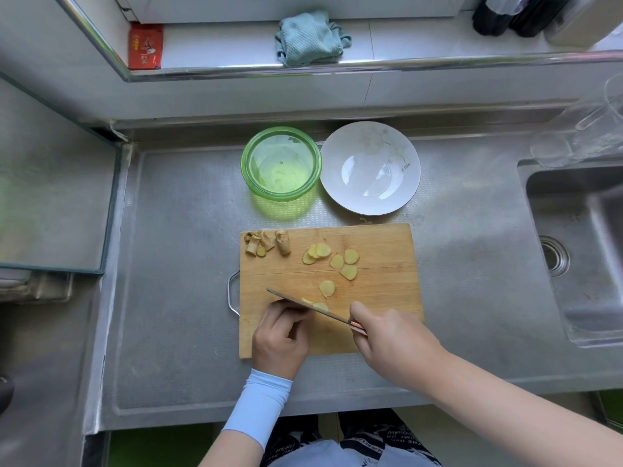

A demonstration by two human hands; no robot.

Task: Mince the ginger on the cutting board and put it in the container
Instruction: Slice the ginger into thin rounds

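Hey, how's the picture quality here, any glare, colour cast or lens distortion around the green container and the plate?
Head view: light through the green container throws a green glow onto the counter; soft glare sits in the plate; the wide lens bows the ledge; the ginger slices on the cutting board are sharp, the frame edges softer.

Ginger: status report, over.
Right grip on knife, left grip curled by blade, its hold hidden. Ginger slices on cutting board, not yet minced. Container open, white bowl beside it.

White plate (370, 197), teal cloth (310, 38), sink (580, 257)
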